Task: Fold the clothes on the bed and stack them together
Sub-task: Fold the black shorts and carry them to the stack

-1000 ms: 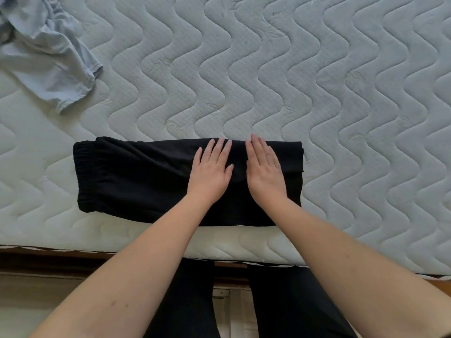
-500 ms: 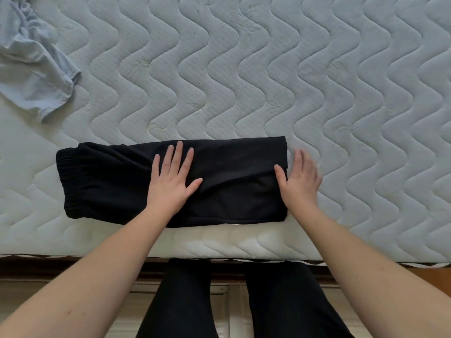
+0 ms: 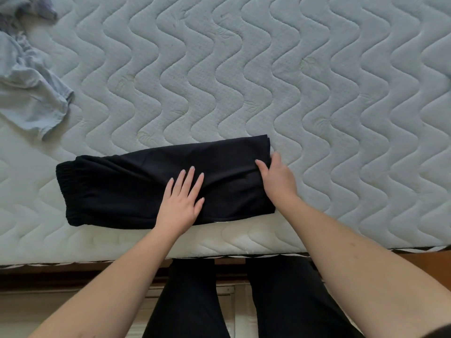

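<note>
You looked down on a pale quilted mattress [image 3: 317, 98] stitched in wavy lines, its near edge whiter than the rest. A dark brown wooden bed frame [image 3: 73, 276] ran along below that edge, and at the right a lighter orange-brown strip of wood [image 3: 424, 258] showed. Your legs in black trousers [image 3: 280, 301] stood against the frame, with a pale floor or panel [image 3: 36, 311] beside them that you could not make out clearly.

Beyond the folded black trousers [image 3: 156, 186] the white quilted mattress [image 3: 317, 93] lies open – far side and right – while a crumpled pale-blue garment [image 3: 29, 93] crowds the far-left corner.
</note>
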